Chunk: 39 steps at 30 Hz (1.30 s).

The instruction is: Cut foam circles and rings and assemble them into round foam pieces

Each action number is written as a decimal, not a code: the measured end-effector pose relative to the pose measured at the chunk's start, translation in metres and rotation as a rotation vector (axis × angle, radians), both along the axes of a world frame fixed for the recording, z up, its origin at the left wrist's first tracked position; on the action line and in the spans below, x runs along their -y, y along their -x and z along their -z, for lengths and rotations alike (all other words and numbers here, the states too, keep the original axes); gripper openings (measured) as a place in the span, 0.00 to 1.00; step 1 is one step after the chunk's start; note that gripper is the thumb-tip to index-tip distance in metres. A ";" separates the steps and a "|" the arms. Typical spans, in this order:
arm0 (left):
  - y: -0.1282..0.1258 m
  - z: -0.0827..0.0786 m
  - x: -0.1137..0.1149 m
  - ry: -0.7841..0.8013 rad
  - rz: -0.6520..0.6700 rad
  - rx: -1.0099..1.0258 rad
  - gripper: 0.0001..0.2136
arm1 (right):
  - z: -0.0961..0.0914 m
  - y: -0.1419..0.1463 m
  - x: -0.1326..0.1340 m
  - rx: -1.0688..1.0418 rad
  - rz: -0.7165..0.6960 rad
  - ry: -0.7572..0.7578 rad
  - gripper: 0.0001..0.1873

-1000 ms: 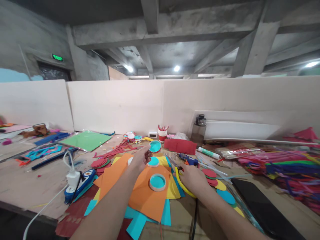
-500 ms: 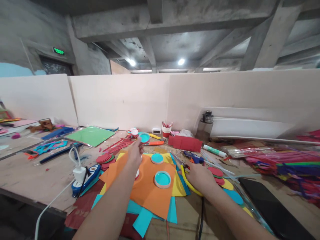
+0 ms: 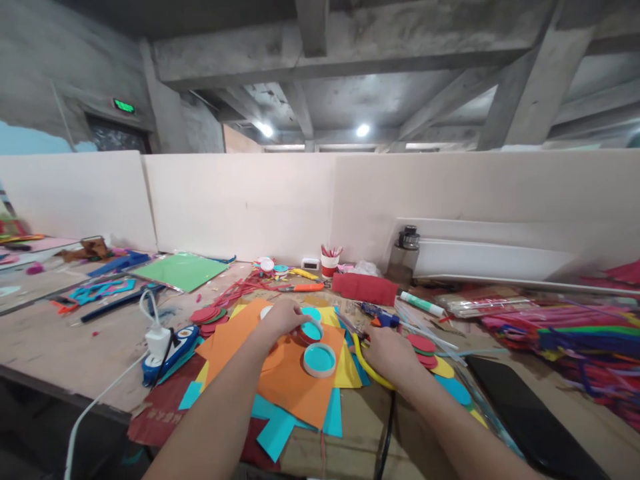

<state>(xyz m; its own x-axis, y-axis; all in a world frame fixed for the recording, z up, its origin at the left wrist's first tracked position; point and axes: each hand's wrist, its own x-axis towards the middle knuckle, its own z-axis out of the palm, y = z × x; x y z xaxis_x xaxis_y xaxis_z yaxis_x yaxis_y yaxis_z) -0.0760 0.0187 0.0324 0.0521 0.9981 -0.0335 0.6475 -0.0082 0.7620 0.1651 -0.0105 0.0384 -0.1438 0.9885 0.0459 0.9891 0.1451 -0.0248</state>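
While bare wooden tabletop [image 3: 55, 343] stretches along the far left, its front edge slanting down toward a blue-and-white power strip [image 3: 186, 340], red paper discs [image 3: 206, 315] sit stacked just beside layered orange paper [image 3: 300, 390]. Over that paper, the left hand [image 3: 283, 321] pinches a red-edged turquoise cap [image 3: 312, 331], which lies right at the fingertips, gripped by its left rim; whether its underside touches the sheet I cannot tell. Another turquoise cap, white-rimmed [image 3: 319, 360], lies flat just nearer the wearer, leaving orange surface open toward the sheet's front edge. Past the paper's right edge, the right hand [image 3: 393, 353] is closed around a yellow-handled tool [image 3: 364, 363], its metal end pointing away. Brown cardboard [image 3: 357, 427] shows bare below, as far as a black cable [image 3: 386, 440]. Farther right, more red discs [image 3: 423, 345] lie near the wrist, then a black phone [image 3: 530, 413].
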 end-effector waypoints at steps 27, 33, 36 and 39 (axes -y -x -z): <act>0.108 0.006 -0.166 -0.298 -0.411 -0.660 0.36 | 0.006 0.000 0.000 -0.032 0.017 0.045 0.14; 0.119 0.011 -0.176 -0.272 -0.379 -0.668 0.36 | 0.010 -0.002 -0.001 -0.060 0.044 0.027 0.14; 0.126 0.011 -0.182 -0.264 -0.381 -0.647 0.33 | 0.008 -0.001 0.000 -0.063 0.044 0.046 0.14; 0.135 0.001 -0.190 -0.254 -0.459 -0.566 0.32 | 0.007 -0.001 0.001 -0.057 0.053 0.062 0.14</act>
<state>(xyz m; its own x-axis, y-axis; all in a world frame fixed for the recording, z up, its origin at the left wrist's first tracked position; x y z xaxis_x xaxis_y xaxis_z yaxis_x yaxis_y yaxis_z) -0.2106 0.2089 0.0311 -0.3256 0.8963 0.3012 0.9188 0.2247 0.3245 0.1656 -0.0114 0.0311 -0.0900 0.9959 -0.0093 0.9921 0.0888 -0.0882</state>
